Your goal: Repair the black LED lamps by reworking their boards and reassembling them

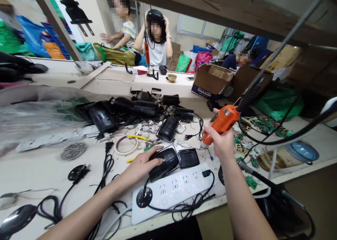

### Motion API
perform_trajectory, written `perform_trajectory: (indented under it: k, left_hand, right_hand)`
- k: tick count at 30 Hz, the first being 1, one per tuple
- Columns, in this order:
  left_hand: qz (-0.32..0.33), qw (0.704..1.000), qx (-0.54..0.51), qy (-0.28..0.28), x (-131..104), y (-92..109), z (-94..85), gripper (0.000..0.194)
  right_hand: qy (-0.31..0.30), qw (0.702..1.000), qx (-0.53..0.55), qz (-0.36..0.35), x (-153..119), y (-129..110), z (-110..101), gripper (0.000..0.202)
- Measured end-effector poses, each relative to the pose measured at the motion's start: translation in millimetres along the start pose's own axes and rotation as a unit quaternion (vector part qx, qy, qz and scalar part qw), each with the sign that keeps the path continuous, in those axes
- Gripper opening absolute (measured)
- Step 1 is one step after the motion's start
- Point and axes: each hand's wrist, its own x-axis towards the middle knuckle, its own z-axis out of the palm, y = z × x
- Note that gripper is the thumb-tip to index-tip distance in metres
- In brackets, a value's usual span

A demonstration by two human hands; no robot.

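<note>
My left hand (147, 161) rests over a glossy black plastic housing (166, 162), its fingers on the top and side of it. The housing lies against the back edge of a white power strip (181, 187). Beside it on the right is a black rectangular part (189, 157). My right hand (222, 138) is wrapped round an orange electric screwdriver (223, 122), which hangs from a spring and a black cable. The tool is tilted, its lower end towards the housings. A black plug (206, 173) sits in the strip's right end.
More black housings (168, 127) and wires lie behind my hands. On the left are a pile of screws (73, 151) and black cords; a tape roll (126, 145) is nearer. Green circuit boards (273, 124) and a bowl (301, 151) stand right. Several people are beyond the bench.
</note>
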Motion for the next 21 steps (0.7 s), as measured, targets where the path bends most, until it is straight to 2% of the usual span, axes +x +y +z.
perform_trajectory:
  k: [4, 7, 10, 13, 17, 21]
  left_hand:
    - [0.093, 0.994, 0.048, 0.009, 0, -1, 1.7, 0.044]
    - [0.100, 0.994, 0.043, -0.006, 0, -5, 3.9, 0.040]
    - [0.115, 0.992, 0.052, -0.011, -1, -9, 6.2, 0.052]
    - [0.138, 0.989, 0.056, -0.011, -1, -10, 7.7, 0.052]
    - [0.152, 0.987, 0.046, -0.012, -1, -9, 8.5, 0.050]
    - [0.162, 0.986, 0.042, -0.002, 0, -9, 8.9, 0.048]
  right_hand:
    - [-0.092, 0.989, 0.113, 0.033, -30, -23, 5, 0.063]
    - [-0.152, 0.971, 0.175, 0.062, -47, -36, 15, 0.076]
    - [-0.112, 0.972, 0.193, 0.068, -58, -42, 33, 0.078]
    - [-0.075, 0.970, 0.223, 0.066, -65, -40, 49, 0.082]
    - [-0.088, 0.965, 0.238, 0.072, -68, -33, 58, 0.084]
    - [-0.116, 0.956, 0.261, 0.064, -71, -29, 58, 0.077]
